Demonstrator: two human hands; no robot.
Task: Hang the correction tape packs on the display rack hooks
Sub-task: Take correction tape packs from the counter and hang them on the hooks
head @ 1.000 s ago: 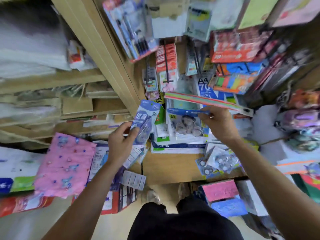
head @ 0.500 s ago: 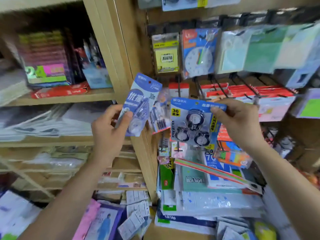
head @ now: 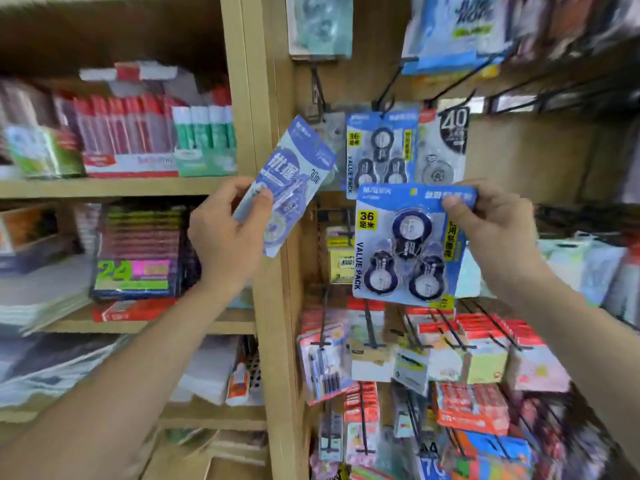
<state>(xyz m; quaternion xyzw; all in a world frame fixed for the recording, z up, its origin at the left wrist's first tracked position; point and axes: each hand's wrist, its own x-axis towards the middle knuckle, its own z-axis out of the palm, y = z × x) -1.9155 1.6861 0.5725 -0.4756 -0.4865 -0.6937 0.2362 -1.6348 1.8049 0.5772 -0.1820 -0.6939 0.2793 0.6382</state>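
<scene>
Head view, hands (head: 225, 237) (head: 497, 230) pinching slim pack (head: 294, 178), triple pack (head: 403, 244)

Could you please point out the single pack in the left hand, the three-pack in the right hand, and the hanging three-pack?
single pack (head: 297, 172): head view, card middle.
held three-pack (head: 411, 233): head view, top tape.
hanging three-pack (head: 382, 147): head view, top tape.
</scene>
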